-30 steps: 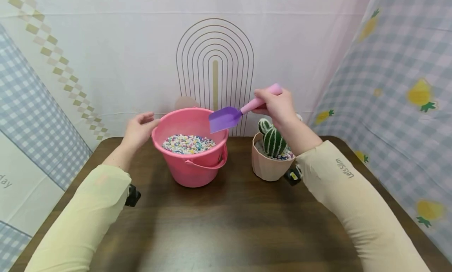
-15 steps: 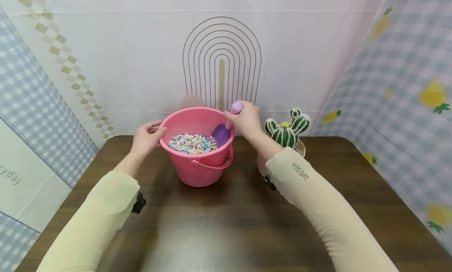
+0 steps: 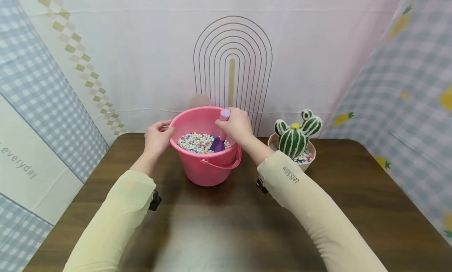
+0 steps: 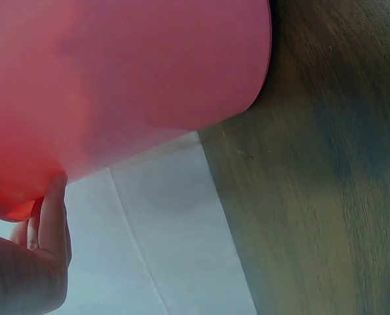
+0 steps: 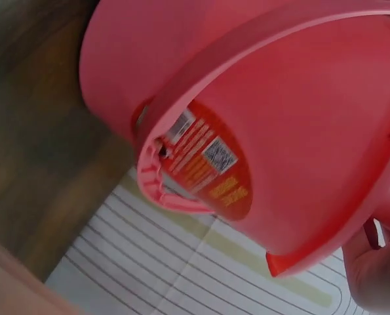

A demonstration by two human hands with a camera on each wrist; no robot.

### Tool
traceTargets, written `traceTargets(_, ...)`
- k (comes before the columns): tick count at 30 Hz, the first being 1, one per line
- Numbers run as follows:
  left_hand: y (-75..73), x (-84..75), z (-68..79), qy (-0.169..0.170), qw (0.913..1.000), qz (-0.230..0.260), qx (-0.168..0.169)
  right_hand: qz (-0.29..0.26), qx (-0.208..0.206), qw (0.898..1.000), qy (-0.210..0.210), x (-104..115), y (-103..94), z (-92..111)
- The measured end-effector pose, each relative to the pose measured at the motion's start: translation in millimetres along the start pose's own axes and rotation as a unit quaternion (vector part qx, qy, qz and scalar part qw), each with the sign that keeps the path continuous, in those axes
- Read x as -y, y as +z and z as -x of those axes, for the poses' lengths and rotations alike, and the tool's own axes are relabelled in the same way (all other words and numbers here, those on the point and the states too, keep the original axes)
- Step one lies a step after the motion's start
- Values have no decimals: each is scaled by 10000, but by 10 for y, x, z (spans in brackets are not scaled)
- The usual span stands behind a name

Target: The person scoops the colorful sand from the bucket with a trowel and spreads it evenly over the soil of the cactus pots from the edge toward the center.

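Around the handle of a toy shovel (image 3: 217, 145) curl fingers of the right hand (image 3: 238, 125), the blade among beads (image 3: 195, 142) inside the pink bucket (image 3: 203, 172), whose rim the left hand (image 3: 157, 138) pinches; rightward on the table (image 3: 219, 225), a potted cactus (image 3: 293, 142)

A pale yellow-cream sleeve (image 3: 114, 213) crossed the lower left of the frame, with a faint pinkish patch near its cuff. A beige sleeve (image 3: 318, 213) filled the lower right, bunched into small creases toward the bottom edge and marked near the cuff with dark lettering (image 3: 291, 174). Small black blocky devices (image 3: 155, 200) jutted out beside both cuffs. The left hand (image 3: 157, 140) and right hand (image 3: 238, 126) were bare.
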State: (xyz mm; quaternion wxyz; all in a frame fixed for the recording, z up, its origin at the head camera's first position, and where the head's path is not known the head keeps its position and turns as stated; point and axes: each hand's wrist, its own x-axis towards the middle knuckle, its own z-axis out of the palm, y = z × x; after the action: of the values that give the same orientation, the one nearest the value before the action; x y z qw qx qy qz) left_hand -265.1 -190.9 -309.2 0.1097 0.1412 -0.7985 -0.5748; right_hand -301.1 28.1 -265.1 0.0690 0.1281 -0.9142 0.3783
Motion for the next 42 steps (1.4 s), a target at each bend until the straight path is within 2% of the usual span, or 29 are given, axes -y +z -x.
traceTargets(2,8,-1,12,-11,10000,9,-55,-65,-163,9997,194,1,4,-9)
traceTargets(5,13,-12,26,11,9998,-15,-174,-515,-366,9962,600,5,12,-35)
traceTargets(9,22,-19,19,110,9993,-119,-331,-1371,-517,9818,1207,22,44,-81)
traceTargets(12,40,-21,16,146,9991,-160,-369,-1676,-650,9716,1537,27,83,-115)
traceTargets(17,71,-39,27,178,9992,-140,-338,-1976,-797,9628,1661,20,136,-169)
traceTargets(23,82,-35,25,170,9990,-193,-353,-2380,-702,9506,1865,-1,123,-183)
traceTargets(25,80,-30,23,222,9990,-166,-355,-2619,-641,9437,1916,-1,104,-178)
traceTargets(28,71,-15,30,374,9985,-137,-366,-3069,-558,9284,2021,3,80,-166)
traceTargets(33,47,14,64,531,9975,-130,-442,-3879,-490,8923,2257,8,66,-159)
traceTargets(36,41,26,62,430,9980,-180,-419,-4322,-573,8679,2379,2,65,-172)
traceTargets(40,38,36,43,213,9989,-265,-311,-4623,-743,8467,2528,-19,46,-194)
traceTargets(42,32,28,48,152,9992,-242,-296,-4723,-760,8404,2545,-29,20,-198)
